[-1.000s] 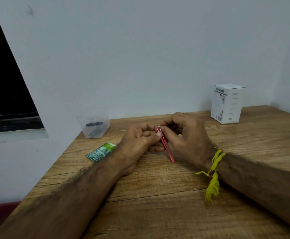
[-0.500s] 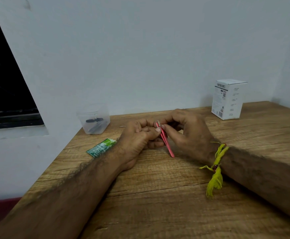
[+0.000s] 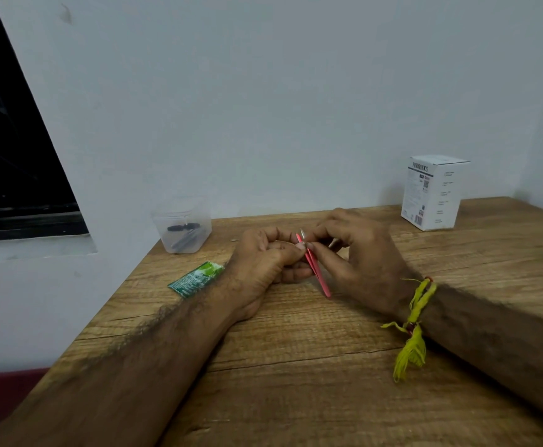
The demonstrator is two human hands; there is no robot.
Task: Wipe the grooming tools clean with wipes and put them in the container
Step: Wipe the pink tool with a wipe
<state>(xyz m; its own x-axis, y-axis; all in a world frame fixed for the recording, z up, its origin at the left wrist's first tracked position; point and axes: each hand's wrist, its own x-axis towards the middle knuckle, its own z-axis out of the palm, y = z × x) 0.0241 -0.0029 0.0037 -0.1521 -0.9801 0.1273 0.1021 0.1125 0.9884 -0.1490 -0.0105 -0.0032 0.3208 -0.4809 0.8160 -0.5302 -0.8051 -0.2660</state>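
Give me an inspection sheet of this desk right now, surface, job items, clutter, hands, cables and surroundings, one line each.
Surface: wooden table, set against a pale wall.
Job's things: red tweezers held between both hands, metal tip pointing up; clear container at the back left corner holding dark tools; green wipe packet lying flat beside the left wrist.
Clutter: white box standing upright at the back right.
Grippers: left hand and right hand both pinch the tweezers near the upper end; whether a wipe is between the fingers cannot be told.
Cables: nothing seen.
Surroundings: dark window at the left; yellow thread tied round the right wrist.
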